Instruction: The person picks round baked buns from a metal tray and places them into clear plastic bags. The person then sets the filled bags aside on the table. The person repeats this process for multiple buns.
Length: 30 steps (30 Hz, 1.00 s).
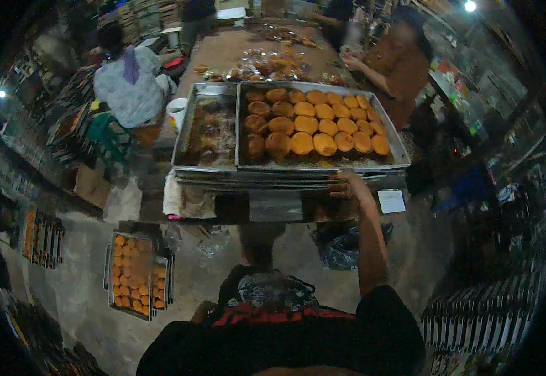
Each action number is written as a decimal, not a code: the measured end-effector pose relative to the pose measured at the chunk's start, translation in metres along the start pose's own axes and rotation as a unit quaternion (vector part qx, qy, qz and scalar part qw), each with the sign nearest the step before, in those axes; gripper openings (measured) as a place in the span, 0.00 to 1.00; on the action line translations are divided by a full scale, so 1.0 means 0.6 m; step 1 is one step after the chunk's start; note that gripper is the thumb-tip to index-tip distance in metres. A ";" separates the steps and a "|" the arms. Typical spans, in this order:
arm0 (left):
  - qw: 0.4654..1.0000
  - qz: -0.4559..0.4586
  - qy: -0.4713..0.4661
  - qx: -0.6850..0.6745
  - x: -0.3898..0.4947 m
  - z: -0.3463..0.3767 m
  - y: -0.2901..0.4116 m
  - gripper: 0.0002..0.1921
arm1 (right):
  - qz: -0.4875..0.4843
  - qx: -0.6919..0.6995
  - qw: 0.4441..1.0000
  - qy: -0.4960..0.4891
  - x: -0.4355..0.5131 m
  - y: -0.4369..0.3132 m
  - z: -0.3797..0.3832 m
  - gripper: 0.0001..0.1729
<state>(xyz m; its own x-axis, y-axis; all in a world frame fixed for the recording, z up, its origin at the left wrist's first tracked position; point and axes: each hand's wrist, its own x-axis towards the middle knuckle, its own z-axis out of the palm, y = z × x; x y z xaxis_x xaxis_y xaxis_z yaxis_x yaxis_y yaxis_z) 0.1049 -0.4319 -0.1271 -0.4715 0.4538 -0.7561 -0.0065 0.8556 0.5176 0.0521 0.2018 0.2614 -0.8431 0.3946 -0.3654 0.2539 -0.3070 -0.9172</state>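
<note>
My right hand (350, 185) is at the front edge of a stack of metal baking trays (273, 181), its fingers apart and pointing left. It seems to touch the rims; I see no clear grip. On top lies a tray (320, 164) with rows of round golden-brown buns (325, 144), darker towards its left side. Left of it, a tray section (209, 127) shows a bare, greasy bottom with crumbs. At my waist's left side, a dim shape is probably my left hand (203, 311); its fingers cannot be made out.
Clear plastic-wrapped items (273, 63) lie farther back on the table. A white cup (176, 112), a cloth (173, 195) and a paper sheet (391, 201) are near its edges. Bun trays (132, 277) stand on the floor at left. People (129, 87) work on both sides.
</note>
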 end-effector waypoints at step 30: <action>0.893 -0.331 0.135 -0.275 -0.007 0.319 0.181 0.11 | -0.148 -0.206 0.963 0.094 0.142 -0.076 -0.363 0.19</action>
<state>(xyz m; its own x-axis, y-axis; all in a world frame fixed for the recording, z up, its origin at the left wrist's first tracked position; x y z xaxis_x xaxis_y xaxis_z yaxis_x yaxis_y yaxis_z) 0.2747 -0.2934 -0.1446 -0.3994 -0.2453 -0.8833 -0.7589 0.6291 0.1685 0.0719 0.4382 0.2377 -0.8169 0.5731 -0.0651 0.2147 0.1975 -0.9565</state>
